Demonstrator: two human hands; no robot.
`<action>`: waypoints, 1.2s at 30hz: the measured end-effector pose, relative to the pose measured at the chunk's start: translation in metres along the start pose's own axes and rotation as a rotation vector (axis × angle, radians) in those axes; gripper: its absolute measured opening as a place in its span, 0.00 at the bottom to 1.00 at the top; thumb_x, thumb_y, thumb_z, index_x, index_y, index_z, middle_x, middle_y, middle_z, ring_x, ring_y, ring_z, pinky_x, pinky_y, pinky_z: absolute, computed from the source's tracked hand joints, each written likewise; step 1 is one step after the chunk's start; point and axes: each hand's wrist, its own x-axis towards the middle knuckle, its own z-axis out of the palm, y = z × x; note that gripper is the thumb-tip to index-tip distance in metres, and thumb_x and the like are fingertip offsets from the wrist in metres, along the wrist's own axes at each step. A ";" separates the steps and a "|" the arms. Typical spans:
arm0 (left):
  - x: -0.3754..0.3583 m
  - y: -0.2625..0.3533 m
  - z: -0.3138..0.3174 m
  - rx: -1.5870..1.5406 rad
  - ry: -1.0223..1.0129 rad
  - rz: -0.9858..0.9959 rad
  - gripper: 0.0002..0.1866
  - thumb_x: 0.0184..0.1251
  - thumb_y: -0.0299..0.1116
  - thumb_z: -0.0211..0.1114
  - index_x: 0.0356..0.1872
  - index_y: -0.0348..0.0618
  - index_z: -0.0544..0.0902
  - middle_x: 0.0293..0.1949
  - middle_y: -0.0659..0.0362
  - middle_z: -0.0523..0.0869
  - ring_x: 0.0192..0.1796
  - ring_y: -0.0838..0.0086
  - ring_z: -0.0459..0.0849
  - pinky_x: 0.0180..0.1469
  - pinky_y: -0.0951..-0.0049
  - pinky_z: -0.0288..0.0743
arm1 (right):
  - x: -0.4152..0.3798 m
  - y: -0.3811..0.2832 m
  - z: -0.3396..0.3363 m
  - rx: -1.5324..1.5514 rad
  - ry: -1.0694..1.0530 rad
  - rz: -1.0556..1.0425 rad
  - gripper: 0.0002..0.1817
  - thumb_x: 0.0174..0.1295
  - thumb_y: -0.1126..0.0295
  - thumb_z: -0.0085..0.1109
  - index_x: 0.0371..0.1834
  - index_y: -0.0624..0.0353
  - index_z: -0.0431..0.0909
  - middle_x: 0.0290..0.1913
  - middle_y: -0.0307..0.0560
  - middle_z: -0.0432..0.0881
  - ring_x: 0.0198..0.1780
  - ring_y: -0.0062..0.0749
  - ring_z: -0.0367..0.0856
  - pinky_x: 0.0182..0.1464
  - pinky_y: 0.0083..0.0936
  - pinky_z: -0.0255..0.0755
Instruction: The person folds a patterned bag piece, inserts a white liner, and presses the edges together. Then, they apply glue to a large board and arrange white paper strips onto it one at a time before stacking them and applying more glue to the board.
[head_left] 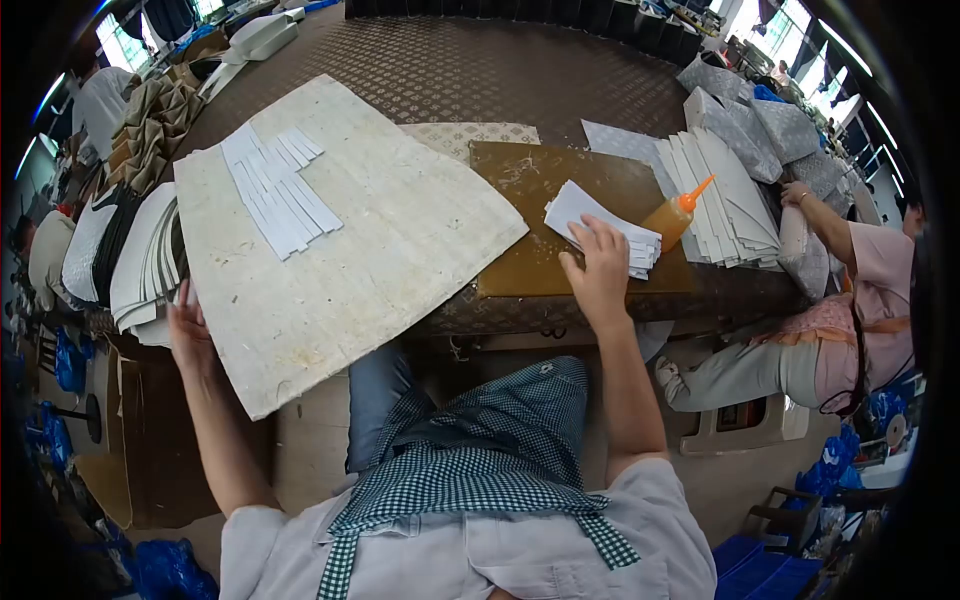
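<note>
White strips lie under the half-open right hand; left hand is at the board's edge, its grip I cannot tell.

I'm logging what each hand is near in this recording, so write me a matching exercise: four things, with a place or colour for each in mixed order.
Things:
1. Left hand
2. Right hand
3. Glue-type bottle
4. Spread white strips

Places or colours:
A. Amber with an orange tip
B. Lying on the large pale board
C. Near the left edge of the large pale board
D. At the stack of white strips on the brown mat

Pairs: 1-C, 2-D, 3-A, 4-B
</note>
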 end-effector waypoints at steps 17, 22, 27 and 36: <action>-0.185 -0.143 0.164 -0.028 0.009 -0.404 0.26 0.74 0.44 0.55 0.66 0.40 0.67 0.60 0.54 0.76 0.58 0.64 0.78 0.54 0.56 0.77 | 0.055 -0.062 0.051 0.128 -0.006 -0.054 0.29 0.60 0.58 0.63 0.64 0.56 0.72 0.66 0.52 0.69 0.64 0.51 0.63 0.67 0.46 0.58; -0.180 -0.130 0.145 -0.032 0.198 -0.376 0.20 0.73 0.38 0.57 0.61 0.41 0.72 0.53 0.57 0.81 0.54 0.67 0.80 0.53 0.58 0.78 | 0.061 -0.036 0.113 0.084 -0.261 0.015 0.30 0.59 0.56 0.62 0.63 0.57 0.73 0.63 0.52 0.73 0.61 0.49 0.66 0.65 0.41 0.61; -0.175 -0.113 0.071 -0.035 0.440 -0.364 0.19 0.65 0.29 0.60 0.57 0.36 0.75 0.52 0.54 0.82 0.52 0.61 0.83 0.47 0.56 0.83 | 0.021 -0.079 0.076 0.204 -0.240 -0.027 0.24 0.52 0.61 0.69 0.52 0.58 0.81 0.52 0.45 0.76 0.54 0.43 0.71 0.58 0.38 0.66; -0.137 -0.088 0.052 0.091 0.465 -0.302 0.21 0.58 0.26 0.58 0.55 0.37 0.75 0.48 0.54 0.82 0.44 0.62 0.84 0.37 0.58 0.85 | -0.043 -0.121 0.009 0.138 -0.261 -0.030 0.22 0.51 0.64 0.70 0.51 0.56 0.82 0.47 0.43 0.78 0.47 0.39 0.74 0.52 0.37 0.64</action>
